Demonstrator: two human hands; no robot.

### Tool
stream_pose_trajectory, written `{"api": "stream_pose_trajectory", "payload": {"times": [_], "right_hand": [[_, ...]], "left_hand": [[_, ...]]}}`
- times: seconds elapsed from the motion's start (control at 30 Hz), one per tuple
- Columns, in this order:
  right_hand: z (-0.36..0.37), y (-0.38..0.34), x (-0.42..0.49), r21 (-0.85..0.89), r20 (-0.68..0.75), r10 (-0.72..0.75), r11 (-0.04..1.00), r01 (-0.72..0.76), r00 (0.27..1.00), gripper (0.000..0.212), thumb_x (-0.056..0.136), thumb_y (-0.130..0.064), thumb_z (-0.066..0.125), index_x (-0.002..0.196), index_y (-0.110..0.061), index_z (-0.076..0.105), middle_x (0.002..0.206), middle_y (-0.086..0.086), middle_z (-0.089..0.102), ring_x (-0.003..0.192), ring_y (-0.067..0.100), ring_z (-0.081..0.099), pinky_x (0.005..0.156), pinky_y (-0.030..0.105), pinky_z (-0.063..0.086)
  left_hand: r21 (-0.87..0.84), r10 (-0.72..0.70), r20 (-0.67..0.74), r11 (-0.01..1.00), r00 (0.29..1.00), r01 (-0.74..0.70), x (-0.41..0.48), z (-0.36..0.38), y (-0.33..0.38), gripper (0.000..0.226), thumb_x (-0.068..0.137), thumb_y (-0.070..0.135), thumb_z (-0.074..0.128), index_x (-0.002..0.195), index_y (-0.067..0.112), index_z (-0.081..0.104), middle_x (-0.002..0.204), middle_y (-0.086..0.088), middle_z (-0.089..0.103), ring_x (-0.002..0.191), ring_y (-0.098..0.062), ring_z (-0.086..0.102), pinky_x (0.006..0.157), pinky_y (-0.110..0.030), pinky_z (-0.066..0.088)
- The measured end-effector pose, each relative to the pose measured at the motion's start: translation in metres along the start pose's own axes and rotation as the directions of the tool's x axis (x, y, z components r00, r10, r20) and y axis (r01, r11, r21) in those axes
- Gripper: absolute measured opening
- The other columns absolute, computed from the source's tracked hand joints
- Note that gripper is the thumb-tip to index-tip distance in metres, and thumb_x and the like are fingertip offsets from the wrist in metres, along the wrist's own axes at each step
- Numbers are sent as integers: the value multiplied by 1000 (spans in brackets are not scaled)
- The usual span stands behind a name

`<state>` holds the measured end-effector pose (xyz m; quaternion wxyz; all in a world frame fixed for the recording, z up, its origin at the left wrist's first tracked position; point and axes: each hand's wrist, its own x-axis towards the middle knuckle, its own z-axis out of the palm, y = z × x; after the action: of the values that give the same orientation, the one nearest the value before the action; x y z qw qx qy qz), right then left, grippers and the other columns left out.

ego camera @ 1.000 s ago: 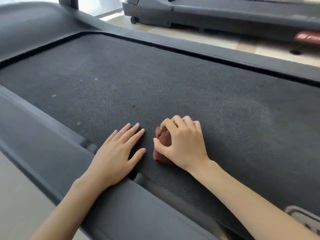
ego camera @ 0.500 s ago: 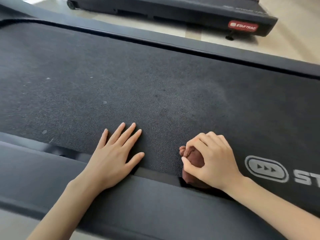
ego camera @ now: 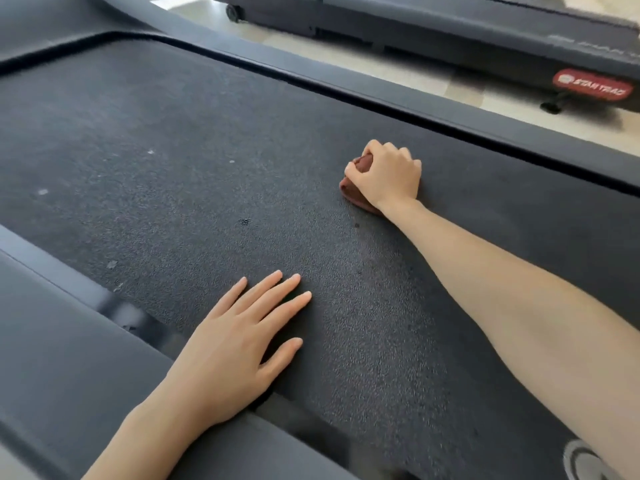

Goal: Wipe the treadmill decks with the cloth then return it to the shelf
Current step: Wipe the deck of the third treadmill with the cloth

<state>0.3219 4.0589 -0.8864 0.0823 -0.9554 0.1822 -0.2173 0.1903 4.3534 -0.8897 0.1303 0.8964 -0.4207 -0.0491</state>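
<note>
Two treadmills show: the near treadmill (ego camera: 242,161) under both hands, another treadmill (ego camera: 450,32) far right. One brown cloth (ego camera: 358,181) sits bunched near the belt's far edge, the right hand (ego camera: 386,174) closed around it. The left hand (ego camera: 239,344) lies flat, grip open. So small a wad could skip the pale specks at left.

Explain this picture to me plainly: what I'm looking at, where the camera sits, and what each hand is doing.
The camera is worn on a person's head, looking forward and down at their own bare hands. The wide dark textured surface is a treadmill belt, with pale specks of dirt scattered on it. The left hand lies flat and open near the belt's near edge and holds nothing. The right hand reaches toward the far edge, closed around a bunched brown cloth pressed against the belt. Behind, across a strip of pale floor, stands a second treadmill with a red badge.
</note>
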Motion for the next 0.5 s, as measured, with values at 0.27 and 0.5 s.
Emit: {"api": "stream_pose_trajectory", "payload": {"times": [0.27, 0.5], "right_hand": [[-45, -9, -95, 184, 49, -301, 940, 287, 953, 41, 75, -66, 56, 86, -26, 59, 89, -4, 60, 90, 21, 53, 80, 38, 36], [-92, -6, -216, 398, -14, -686, 664, 634, 727, 34, 72, -53, 67, 86, -23, 59, 84, -3, 59, 76, 21, 53, 77, 36, 41]], "left_hand": [[38, -109, -101, 993, 989, 114, 0, -1, -1, 61, 87, 51, 29, 138, 20, 44, 147, 5, 36, 138, -17, 27, 113, -39, 22], [39, -175, -117, 983, 978, 181, -3, -4, -10, 66, 84, 52, 29, 135, 15, 48, 146, 0, 38, 137, -20, 29, 110, -46, 29]]}}
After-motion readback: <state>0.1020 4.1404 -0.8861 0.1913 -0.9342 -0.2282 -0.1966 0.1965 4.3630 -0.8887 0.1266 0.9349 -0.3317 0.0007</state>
